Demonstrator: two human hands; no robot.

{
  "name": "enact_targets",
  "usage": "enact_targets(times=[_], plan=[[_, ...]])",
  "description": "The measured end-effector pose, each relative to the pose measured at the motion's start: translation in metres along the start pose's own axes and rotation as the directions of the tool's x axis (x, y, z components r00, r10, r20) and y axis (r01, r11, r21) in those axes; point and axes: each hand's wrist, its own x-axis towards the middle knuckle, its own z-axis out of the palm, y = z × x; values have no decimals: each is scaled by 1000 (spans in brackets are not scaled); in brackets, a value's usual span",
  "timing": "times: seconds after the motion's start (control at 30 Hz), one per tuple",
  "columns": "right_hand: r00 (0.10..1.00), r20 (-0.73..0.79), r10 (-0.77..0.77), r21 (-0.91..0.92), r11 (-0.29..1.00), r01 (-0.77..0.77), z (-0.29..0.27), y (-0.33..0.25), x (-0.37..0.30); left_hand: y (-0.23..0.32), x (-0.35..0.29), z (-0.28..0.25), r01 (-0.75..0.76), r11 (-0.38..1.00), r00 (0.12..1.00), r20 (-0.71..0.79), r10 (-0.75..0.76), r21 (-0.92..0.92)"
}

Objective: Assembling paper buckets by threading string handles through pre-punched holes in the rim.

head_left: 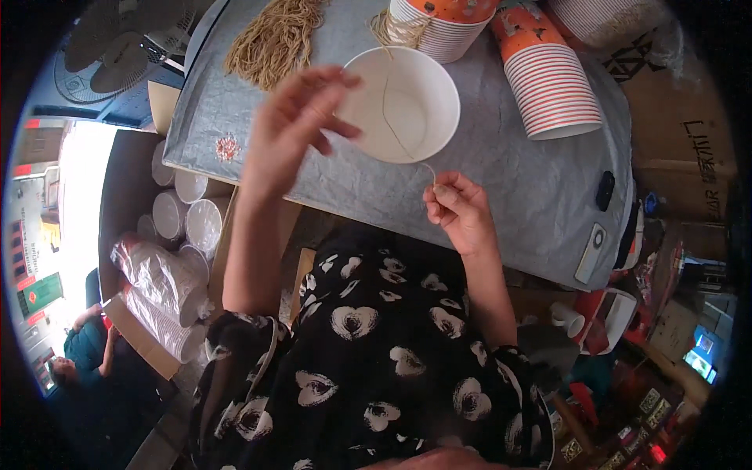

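A white paper bucket (419,86) faces up on the grey-covered table, with a thin tan string (387,117) running across its mouth and over the near rim. Between thumb and forefinger of my right hand (464,210), closed just in front of the bucket, is the end of that string. My left hand (298,121) hovers at the bucket's left side, slightly blurred, fingers apart and nothing visible in them. Behind the bucket stands an orange-and-white bucket stack (450,35) with string wound about it. A bundle of tan strings (274,43) lies at the far left.
Another nested bucket stack (552,82) lies tilted on the table's right. A dark small object (605,190) and a white remote-like device (591,251) rest near the right edge. Left of the table, a cardboard box (141,329) holds plastic-wrapped buckets. Small red-and-white scraps (227,149) lie near the left edge.
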Motion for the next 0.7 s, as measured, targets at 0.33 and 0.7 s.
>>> enact_targets(times=[0.33,0.7], plan=[[991,60,119,5,993,-120,10,-11,-9,-29,-36,59,-498,703,852,438,287,508],[992,46,118,-74,991,-114,4,-16,-14,-31,-31,68,-567,509,819,511,262,647]])
